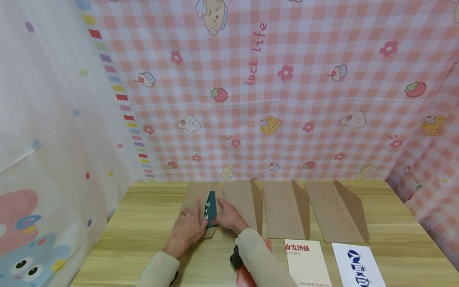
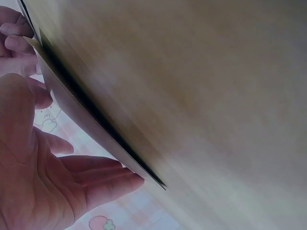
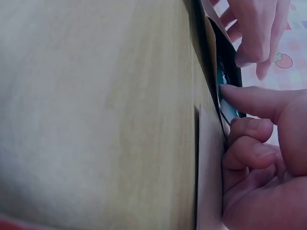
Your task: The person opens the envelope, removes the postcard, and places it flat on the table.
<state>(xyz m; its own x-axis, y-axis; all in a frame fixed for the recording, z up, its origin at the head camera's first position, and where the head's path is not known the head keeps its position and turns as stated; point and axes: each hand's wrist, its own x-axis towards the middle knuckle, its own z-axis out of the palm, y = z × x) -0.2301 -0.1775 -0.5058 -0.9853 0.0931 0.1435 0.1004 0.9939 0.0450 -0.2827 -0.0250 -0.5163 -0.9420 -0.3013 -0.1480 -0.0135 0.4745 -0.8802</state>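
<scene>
A brown kraft-paper envelope (image 1: 191,192) lies at the left end of a row on the table. A dark green card (image 1: 211,207) with white lettering shows in its opening, partly hidden by the paper. My left hand (image 1: 189,226) rests on the envelope with its index finger straight. In the left wrist view, that hand's extended fingers (image 2: 108,189) lie along the envelope's edge (image 2: 86,115). My right hand (image 1: 229,215) holds the card at its right side. Its thumb (image 3: 244,99) presses on the green surface in the right wrist view, while other fingers curl beside it.
Three more kraft envelopes (image 1: 238,199), (image 1: 281,207), (image 1: 331,207) with pointed flaps lie to the right. A reddish-brown card (image 1: 245,277) is partly under my right forearm. A cream card (image 1: 307,263) and a white card with blue print (image 1: 357,265) lie nearer on the wooden table (image 1: 118,239).
</scene>
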